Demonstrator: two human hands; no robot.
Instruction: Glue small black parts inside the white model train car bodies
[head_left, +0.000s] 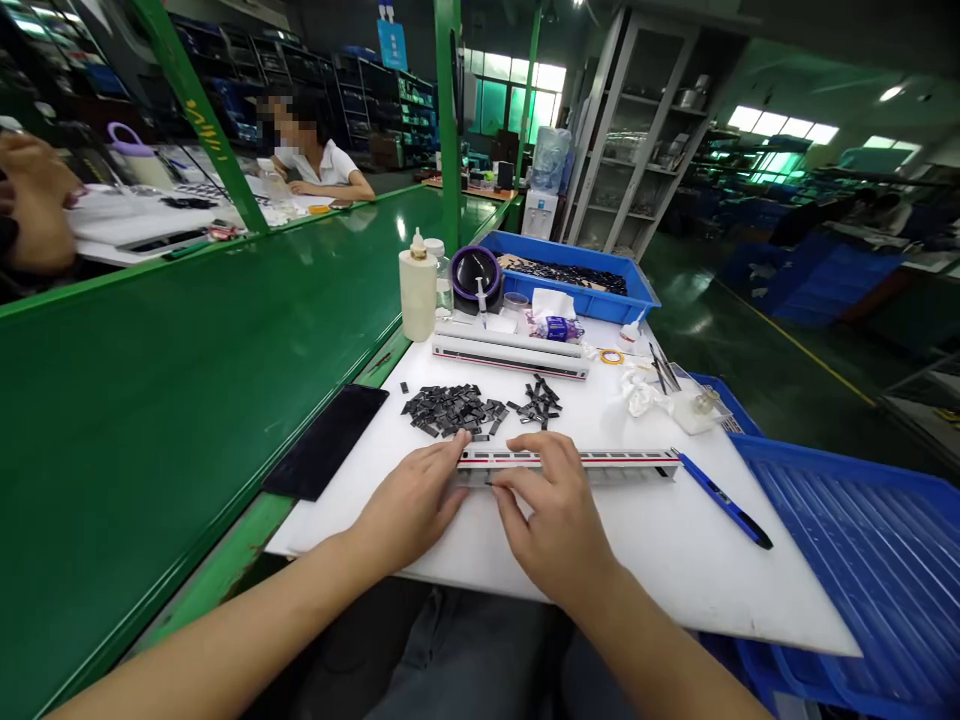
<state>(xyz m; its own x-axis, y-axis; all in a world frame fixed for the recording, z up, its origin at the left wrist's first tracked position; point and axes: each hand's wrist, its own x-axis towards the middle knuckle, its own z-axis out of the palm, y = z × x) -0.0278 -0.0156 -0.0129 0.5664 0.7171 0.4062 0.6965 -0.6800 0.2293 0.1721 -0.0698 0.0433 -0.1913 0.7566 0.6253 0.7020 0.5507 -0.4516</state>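
Note:
A long white model train car shell (622, 460) with a red stripe and a row of windows lies crosswise on the white board in front of me. My left hand (409, 505) is closed around its left end, thumb below and fingers at the top edge. Over the shell's left half, my right hand (551, 505) is bent in a pinch; a tiny dark thing shows at its fingertips, too small to name. Beyond the shell lie a pile of small black rectangular pieces (450, 408) and a smaller heap of black pieces (538, 402). A blue pen-like tool (724, 500) touches the shell's right end.
Another train car shell (510, 352) lies farther back. Behind it stand a cream squeeze bottle (418, 295), a syringe (481, 300) and a blue bin (600, 302). A dark pad (330, 440) lies left, blue trays (862, 530) right. A person (322, 165) sits across the green partition.

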